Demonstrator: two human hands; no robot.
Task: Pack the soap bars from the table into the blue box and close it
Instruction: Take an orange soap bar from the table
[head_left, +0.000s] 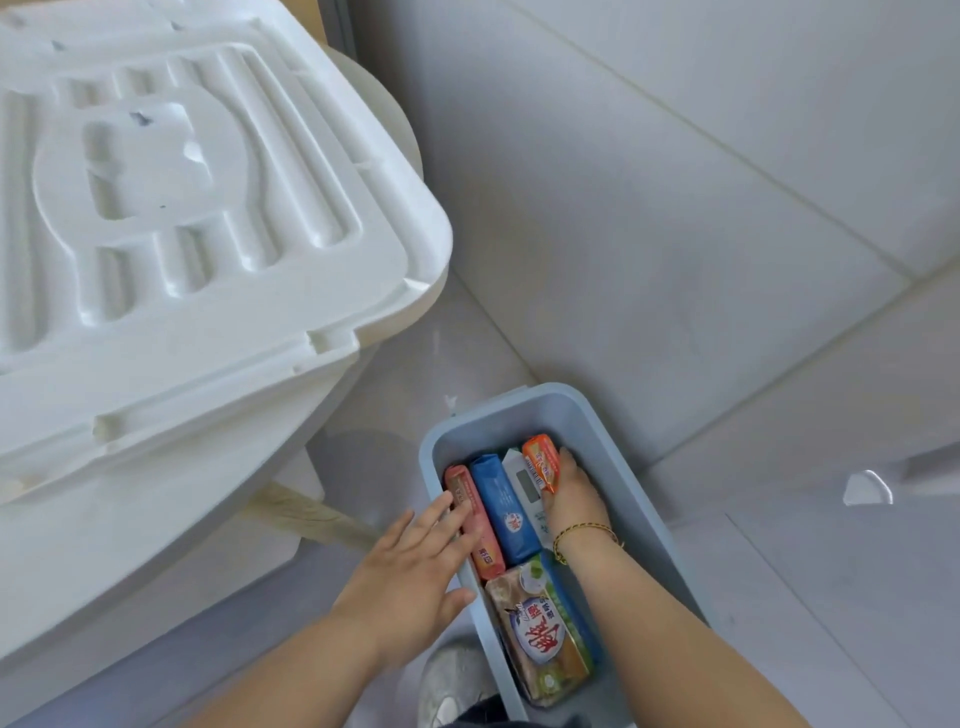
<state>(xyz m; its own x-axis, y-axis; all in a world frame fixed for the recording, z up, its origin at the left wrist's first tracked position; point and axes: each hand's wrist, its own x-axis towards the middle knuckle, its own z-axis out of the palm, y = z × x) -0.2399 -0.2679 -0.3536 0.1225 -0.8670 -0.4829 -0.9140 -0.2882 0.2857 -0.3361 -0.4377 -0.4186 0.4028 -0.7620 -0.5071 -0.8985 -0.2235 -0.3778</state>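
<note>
The blue box (524, 410) stands open on the floor at the bottom middle. Inside lie a red soap bar (483, 545), a blue soap bar (506, 512), a white soap bar (524, 483), an orange soap bar (541, 460) and a large green and gold soap pack (545, 634). My right hand (574, 501) reaches into the box and grips the orange bar against the right wall. My left hand (415, 566) lies with straight fingers over the box's left rim, fingertips touching the red bar. No lid for the blue box is in view.
A big white storage bin with a ribbed lid (171, 208) fills the upper left. Grey floor tiles (675, 234) spread to the right. A small white object (867, 488) lies at the right edge. A shoe (452, 680) shows beside the box's near end.
</note>
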